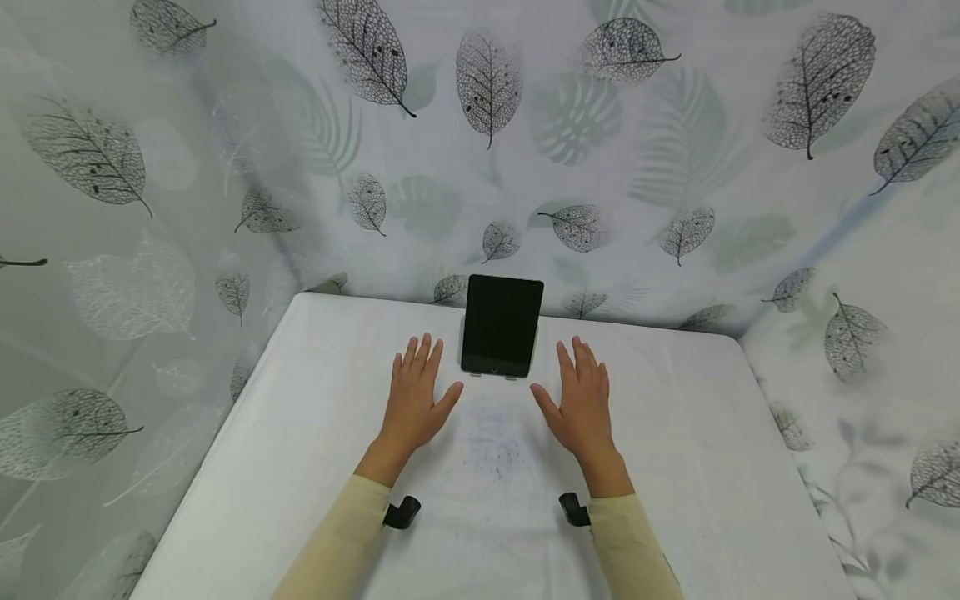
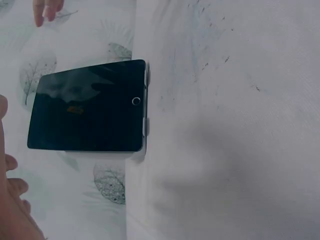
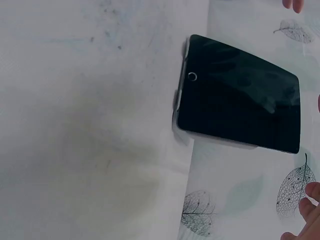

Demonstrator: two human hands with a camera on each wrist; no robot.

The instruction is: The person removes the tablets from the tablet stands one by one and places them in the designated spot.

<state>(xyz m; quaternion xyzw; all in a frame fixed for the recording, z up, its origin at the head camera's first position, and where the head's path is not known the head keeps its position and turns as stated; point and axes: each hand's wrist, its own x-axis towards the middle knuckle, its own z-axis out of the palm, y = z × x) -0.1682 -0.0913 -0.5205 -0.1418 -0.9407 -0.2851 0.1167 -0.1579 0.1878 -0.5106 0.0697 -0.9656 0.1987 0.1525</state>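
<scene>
A black tablet (image 1: 502,326) with a round home button leans upright on a light stand at the back of the white table. Its screen is dark in the head view; both wrist views show faint reflections on the tablet (image 2: 90,107) (image 3: 240,95). To its left, my left hand (image 1: 415,398) is held with fingers straight and thumb spread toward the tablet, touching nothing I can make out. My right hand (image 1: 582,402) mirrors it on the other side, fingers extended. Both hands appear apart from the tablet. In the wrist views only parts of the hands show at the edges.
The white table (image 1: 675,433) has faint bluish smudges (image 1: 495,450) near its middle. A leaf-printed curtain (image 1: 577,117) surrounds the back and sides. Black wrist mounts (image 1: 402,512) sit at the beige sleeves (image 1: 337,533).
</scene>
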